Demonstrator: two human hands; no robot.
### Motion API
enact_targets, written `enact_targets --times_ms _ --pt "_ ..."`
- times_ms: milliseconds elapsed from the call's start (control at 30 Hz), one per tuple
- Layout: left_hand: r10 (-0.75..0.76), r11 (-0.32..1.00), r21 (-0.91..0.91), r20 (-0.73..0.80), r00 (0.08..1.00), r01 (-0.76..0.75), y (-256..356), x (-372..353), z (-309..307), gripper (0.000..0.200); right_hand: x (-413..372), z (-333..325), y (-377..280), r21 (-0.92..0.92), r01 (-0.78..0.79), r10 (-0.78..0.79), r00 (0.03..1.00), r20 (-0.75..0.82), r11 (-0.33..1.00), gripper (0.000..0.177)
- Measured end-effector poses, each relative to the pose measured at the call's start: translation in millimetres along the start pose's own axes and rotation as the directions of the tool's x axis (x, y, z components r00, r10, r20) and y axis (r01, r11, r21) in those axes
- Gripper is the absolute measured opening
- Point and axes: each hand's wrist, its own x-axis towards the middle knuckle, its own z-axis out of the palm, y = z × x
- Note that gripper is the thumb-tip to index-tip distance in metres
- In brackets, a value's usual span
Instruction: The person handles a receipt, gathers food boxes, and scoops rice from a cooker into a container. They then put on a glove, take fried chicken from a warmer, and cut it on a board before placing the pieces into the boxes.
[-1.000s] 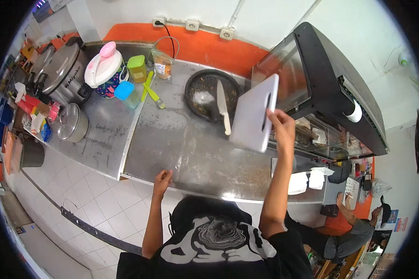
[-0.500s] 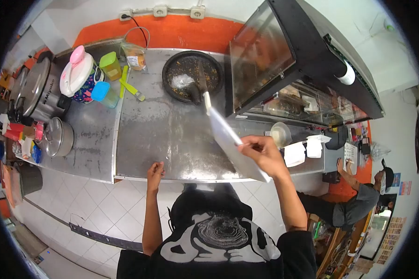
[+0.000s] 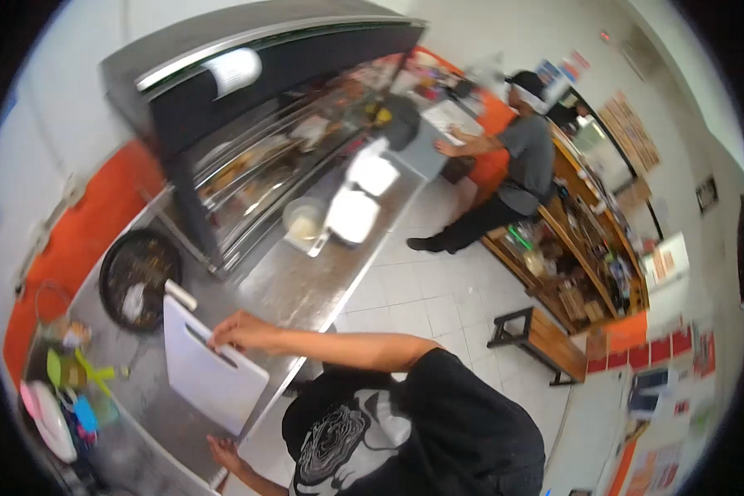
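Observation:
A white cutting board (image 3: 212,372) is tilted up on the steel counter, its lower edge close to the surface. My right hand (image 3: 244,332) grips it through the slot handle near its upper edge. By the board's lower corner, at the counter's front edge, my left hand (image 3: 226,455) holds nothing, its fingers loosely apart. Behind the board stands a black stone mortar (image 3: 143,269) with a clear plastic bag (image 3: 133,302) in it. A pale knife handle (image 3: 180,294) sticks out past the mortar's rim, just above the board's top corner.
A glass display case (image 3: 281,140) stands along the wall. Beside it are a bowl (image 3: 305,220) and white takeaway boxes (image 3: 353,217). Plastic tubs and green utensils (image 3: 95,369) lie at the left. A co-worker (image 3: 517,157) stands at the far counter; a wooden bench (image 3: 546,341) is on the floor.
My view has swung to the right, bringing the co-worker and shelves nearer the middle. The cutting board, still in my right hand, now shows its broad face. My left hand is closer to its lower corner.

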Motion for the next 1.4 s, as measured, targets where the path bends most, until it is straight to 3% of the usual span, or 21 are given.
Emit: enact_targets --times_ms 67,167,233,467,533,567,600,633,667,767,833,933,967,1000,1033,1067,1100,1167,1267,1333,1400 --pt "0.172 0.972 0.153 0.039 0.984 -0.176 16 -12 8 0.037 -2 -8 23 0.048 -0.007 0.009 0.998 -0.054 0.999 0.017" --pt "0.071 0.993 0.093 0.046 0.996 -0.075 28 22 1 0.038 -5 -21 55 0.100 -0.034 0.039 0.998 -0.047 0.994 0.017" --pt "0.124 0.981 0.148 0.030 0.992 -0.128 30 32 -1 0.038 -11 -35 65 0.105 -0.048 0.053 0.998 -0.045 0.993 0.017" --pt "0.204 0.970 0.135 -0.011 0.979 -0.201 70 -19 43 0.036 6 -83 148 -0.205 -0.185 0.122 0.950 -0.288 0.961 0.027" --pt "0.294 0.954 0.009 0.153 0.943 -0.299 43 -3 26 0.036 20 -103 183 -0.273 -0.267 0.178 0.934 -0.311 0.924 0.031" --pt "0.228 0.965 0.115 0.088 0.970 -0.238 32 7 19 0.042 32 -112 210 -0.315 -0.315 0.207 0.920 -0.333 0.895 0.034" --pt "0.154 0.979 0.119 0.088 0.984 -0.164 36 2 20 0.052 22 -105 186 -0.264 -0.405 0.318 0.893 -0.317 0.875 0.035" --pt "0.143 0.981 0.125 0.036 0.989 -0.146 46 -11 29 0.045 38 -113 225 -0.223 -0.329 0.260 0.921 -0.291 0.918 0.038" --pt "0.116 0.993 0.025 0.070 0.991 -0.118 31 8 11 0.039 35 -107 210 -0.172 -0.402 0.343 0.893 -0.291 0.899 0.044" --pt "0.137 0.989 0.061 -0.034 0.990 -0.135 38 -21 26 0.030 62 -114 248 -0.431 -0.294 0.202 0.948 -0.246 0.853 0.059" --pt "0.092 0.992 0.085 0.026 0.995 -0.094 41 -26 26 0.028 63 -107 246 -0.478 -0.281 0.059 0.902 -0.428 0.832 0.074" --pt "0.027 0.999 -0.017 0.036 0.999 -0.027 25 -15 9 0.024 65 -104 231 -0.531 -0.410 0.218 0.896 -0.387 0.742 0.083" --pt "0.084 0.996 -0.031 0.028 0.996 -0.083 16 -14 1 0.025 79 -115 276 -0.533 -0.284 0.085 0.927 -0.366 0.797 0.075" --pt "0.135 0.990 -0.044 0.054 0.989 -0.132 11 -11 -2 0.025 70 -104 259 -0.624 -0.203 -0.067 0.922 -0.381 0.755 0.060" --pt "0.070 0.997 -0.021 -0.021 0.997 -0.071 28 -26 15 0.032 66 -102 250 -0.688 -0.134 -0.197 0.903 -0.381 0.714 0.050" --pt "0.072 0.995 -0.072 0.036 0.997 -0.069 -1 4 -2 0.032 61 -101 239 -0.751 -0.080 -0.324 0.869 -0.375 0.655 0.041" --pt "0.244 0.946 0.172 0.182 0.953 -0.275 -26 33 -27 0.035 46 -99 225 -0.648 0.012 -0.349 0.850 -0.395 0.762 0.037" --pt "-0.012 0.976 0.216 -0.061 0.998 0.025 30 -10 24 0.042 23 -106 206 -0.509 -0.057 -0.182 0.895 -0.408 0.859 0.034" --pt "-0.013 0.933 0.357 0.154 0.988 -0.043 48 -1 53 0.037 3 -127 236 -0.407 -0.092 -0.132 0.861 -0.490 0.909 0.031" --pt "-0.016 0.904 0.391 0.429 0.903 -0.170 62 -1 77 0.034 -21 -160 295 -0.396 -0.086 -0.168 0.809 -0.563 0.914 0.028" --pt "0.003 0.861 0.434 0.519 0.855 -0.266 93 -23 124 0.029 -105 -196 335 -0.414 -0.216 -0.129 0.739 -0.661 0.884 0.037"
